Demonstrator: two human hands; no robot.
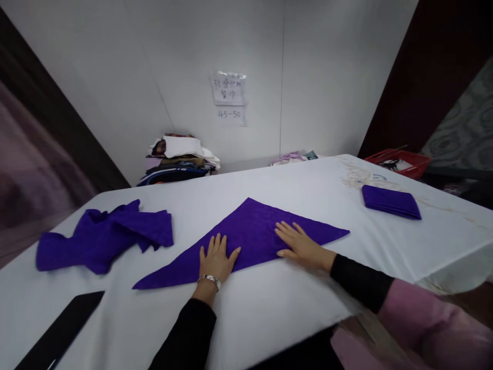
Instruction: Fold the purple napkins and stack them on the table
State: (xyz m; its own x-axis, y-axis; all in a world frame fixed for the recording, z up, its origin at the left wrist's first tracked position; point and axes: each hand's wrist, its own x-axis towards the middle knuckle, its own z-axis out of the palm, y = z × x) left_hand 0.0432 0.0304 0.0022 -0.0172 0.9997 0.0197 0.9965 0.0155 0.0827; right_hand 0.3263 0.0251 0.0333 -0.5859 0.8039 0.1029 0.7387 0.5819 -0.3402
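Head view, only one available. Purple cloth triangle (pixel 254 236) lay flat mid-table on the white tablecloth (pixel 262 318): apex toward the wall, long edge toward the wearer, one sharp tip out to each side.

Left hand (pixel 216 259) was open, palm down, fingers spread, on the cloth's near edge left of centre; silvery band (pixel 210 280) on that wrist. Right hand (pixel 298 244) was open too, palm down on the right half, fingers pointing toward the middle. Neither hand gripped anything; both just rested on the fabric.

Handling, my read: light, soft, limp, not fragile, no stiffness to hold a shape off the table. Probably slid and creased easily, so flat palms suited it better than a pinch mid-panel. Best holds looked like the two side tips or the apex, thumb over fingertip, catching all layers. Looked doubled, but couldn't count layers from there.

Around it: crumpled purple cloth (pixel 103 236) to the left, loose and bunched; folded purple cloth (pixel 391 201) to the right, a compact block well apart from the right hand. Dark flat object (pixel 63 329) at lower left, couldn't identify. Cloth pile (pixel 181 159) behind, by the wall.
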